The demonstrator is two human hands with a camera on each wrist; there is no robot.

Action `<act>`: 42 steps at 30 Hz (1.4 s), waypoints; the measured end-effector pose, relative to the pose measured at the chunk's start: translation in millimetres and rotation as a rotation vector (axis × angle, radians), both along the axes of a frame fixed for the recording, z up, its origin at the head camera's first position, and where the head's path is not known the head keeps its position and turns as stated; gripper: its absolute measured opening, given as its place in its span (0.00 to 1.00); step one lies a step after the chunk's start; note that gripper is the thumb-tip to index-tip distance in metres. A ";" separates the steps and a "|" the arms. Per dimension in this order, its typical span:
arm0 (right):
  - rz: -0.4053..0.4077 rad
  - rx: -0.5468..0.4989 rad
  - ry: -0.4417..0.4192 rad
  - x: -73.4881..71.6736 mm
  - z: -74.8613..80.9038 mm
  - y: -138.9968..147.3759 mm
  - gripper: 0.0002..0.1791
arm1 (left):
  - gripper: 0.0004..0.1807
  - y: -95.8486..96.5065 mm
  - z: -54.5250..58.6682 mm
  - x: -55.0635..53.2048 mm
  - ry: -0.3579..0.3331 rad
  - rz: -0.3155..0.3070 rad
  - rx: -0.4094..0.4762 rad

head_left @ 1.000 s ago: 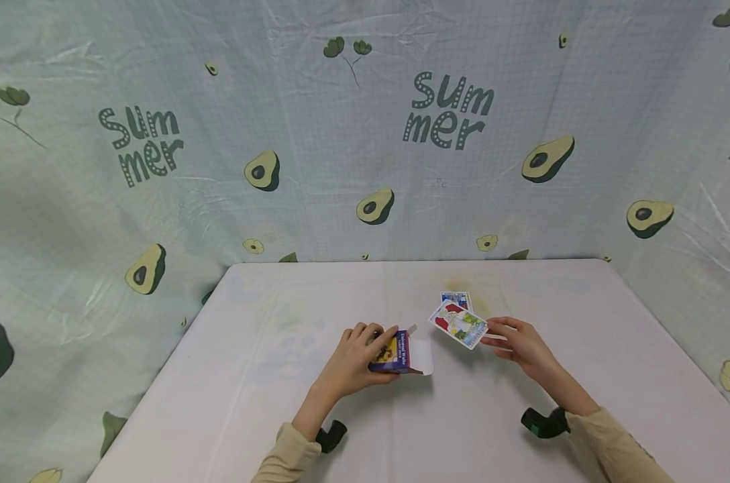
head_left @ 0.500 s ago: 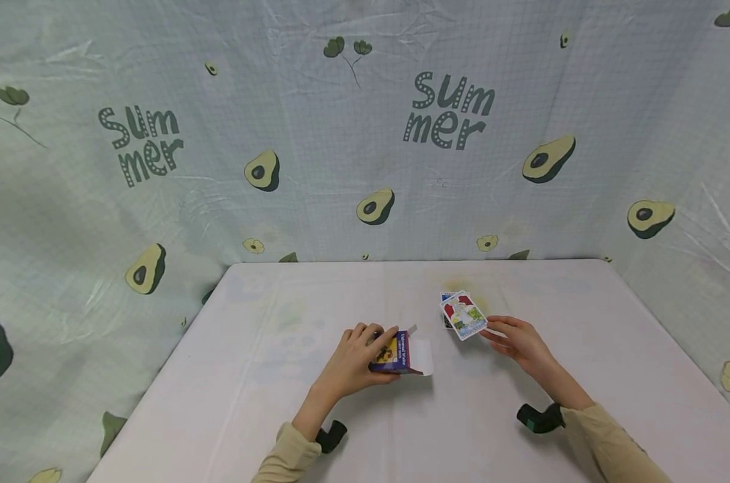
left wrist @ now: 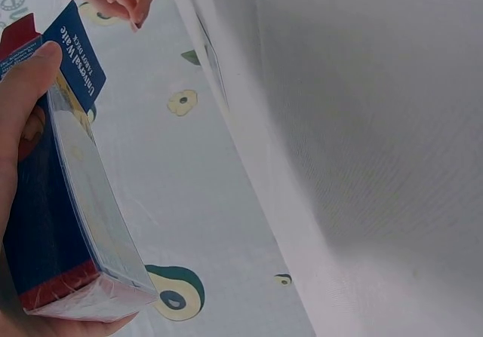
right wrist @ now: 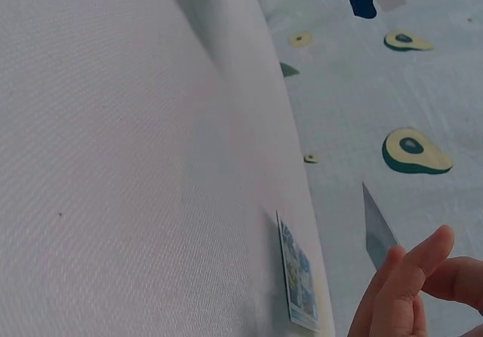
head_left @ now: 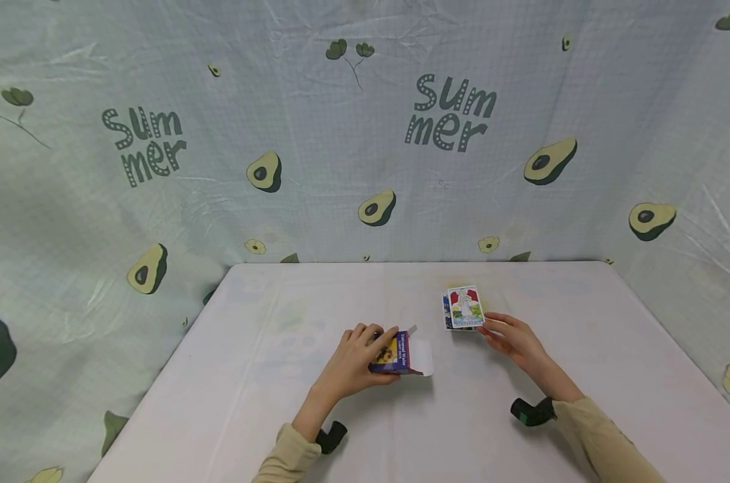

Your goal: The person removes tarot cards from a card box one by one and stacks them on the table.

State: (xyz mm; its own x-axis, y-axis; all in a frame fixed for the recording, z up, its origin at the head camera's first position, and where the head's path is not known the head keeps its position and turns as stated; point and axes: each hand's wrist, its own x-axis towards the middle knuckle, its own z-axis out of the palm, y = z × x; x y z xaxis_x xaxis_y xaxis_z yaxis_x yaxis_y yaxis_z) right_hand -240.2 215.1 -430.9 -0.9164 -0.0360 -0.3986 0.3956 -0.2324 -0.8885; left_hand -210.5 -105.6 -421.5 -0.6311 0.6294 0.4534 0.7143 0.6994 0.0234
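My left hand [head_left: 360, 355] grips a blue and yellow tarot deck box [head_left: 392, 353] whose white end flap stands open toward the right. In the left wrist view the thumb lies along the box [left wrist: 45, 194], near the flap printed "Universal Waite". Between the fingertips of my right hand [head_left: 516, 341] is one corner of a tarot card [head_left: 466, 306], its red and white picture facing up. Beneath that card, partly covered, a bluish card [head_left: 446, 315] lies on the table. The right wrist view shows the held card [right wrist: 377, 228] clear of the lying card [right wrist: 299, 277].
A white table [head_left: 280, 302] lies under both hands. Pale cloth [head_left: 317, 134] printed with avocados and "summer" hangs behind it and at both sides. A dark wrist device [head_left: 531, 412] sits at the right wrist, another [head_left: 331, 437] at the left.
My right hand has moved slightly away from me and left. The card it holds has turned from slanted to nearly upright and now covers much of the lying card. The left hand stays put.
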 end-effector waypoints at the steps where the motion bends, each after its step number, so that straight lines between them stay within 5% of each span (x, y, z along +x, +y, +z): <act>1: -0.001 0.000 -0.001 -0.8 -0.4 0.0 0.34 | 0.42 0.0 0.1 0.2 -0.002 0.000 0.000; 27: 0.045 -0.004 0.031 -12.0 -14.9 4.5 0.35 | 0.41 1.0 0.1 3.0 0.023 -0.003 0.011; 42: 0.064 0.170 0.021 -18.9 -20.0 3.3 0.29 | 0.41 1.2 -1.0 2.5 0.005 -0.007 0.016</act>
